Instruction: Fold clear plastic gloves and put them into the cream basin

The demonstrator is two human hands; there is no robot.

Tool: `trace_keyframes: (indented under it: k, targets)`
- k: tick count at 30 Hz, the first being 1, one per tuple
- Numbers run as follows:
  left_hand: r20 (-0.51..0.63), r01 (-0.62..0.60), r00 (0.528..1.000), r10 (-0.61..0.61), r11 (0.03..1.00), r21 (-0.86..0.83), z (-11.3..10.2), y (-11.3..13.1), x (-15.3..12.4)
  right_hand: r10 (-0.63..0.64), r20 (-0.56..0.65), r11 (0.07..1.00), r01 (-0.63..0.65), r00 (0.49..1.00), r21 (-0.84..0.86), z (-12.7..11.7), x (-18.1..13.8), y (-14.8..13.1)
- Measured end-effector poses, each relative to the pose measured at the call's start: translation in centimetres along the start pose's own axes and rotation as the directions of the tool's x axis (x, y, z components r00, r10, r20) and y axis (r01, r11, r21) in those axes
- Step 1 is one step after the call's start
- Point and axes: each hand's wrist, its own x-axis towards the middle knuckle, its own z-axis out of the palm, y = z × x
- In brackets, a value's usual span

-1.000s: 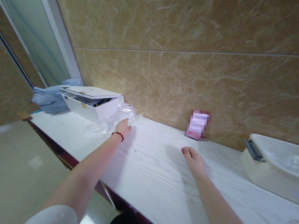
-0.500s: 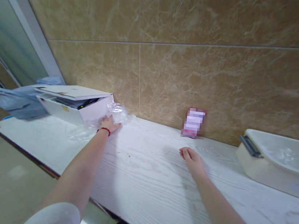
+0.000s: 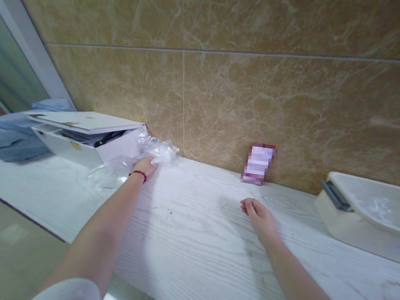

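My left hand (image 3: 145, 165), a red bead bracelet on its wrist, reaches out to a crumpled clear plastic bag (image 3: 155, 151) beside an open white box (image 3: 86, 142) and its fingers are closed on the plastic. The bag lies against the box's right end at the foot of the wall. My right hand (image 3: 259, 216) rests on the white wood-grain counter (image 3: 193, 228) with its fingers curled loosely, holding nothing.
A small pink and white card (image 3: 258, 164) leans on the marble wall. A cream plastic tub (image 3: 371, 217) with a dark handle sits at the right. Blue cloth (image 3: 6, 137) lies left of the box. The counter's front edge drops to a tiled floor.
My left hand has slid further onto the plastic bag and closed on it, bunching it up. The view has shifted left. My right hand has stayed put.
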Motion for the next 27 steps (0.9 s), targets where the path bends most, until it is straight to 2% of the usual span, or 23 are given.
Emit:
trace_keyframes:
  k: [12,21,27]
  targets:
    - [0.068,-0.247,0.967,0.246,0.969,0.014,-1.4,3.6,-4.1,-0.010,0.002,1.000,0.010,1.000,-0.012,-0.1,-0.1,-0.3]
    - [-0.029,-0.163,0.986,0.164,0.986,0.038,-5.7,2.7,-3.1,-0.025,0.011,0.999,0.026,1.000,-0.024,-0.1,0.0,-0.3]
    - [-0.138,-0.067,0.989,0.055,0.994,-0.085,-8.2,2.4,-2.7,0.001,-0.003,1.000,-0.001,1.000,-0.021,0.0,-0.1,-0.3]
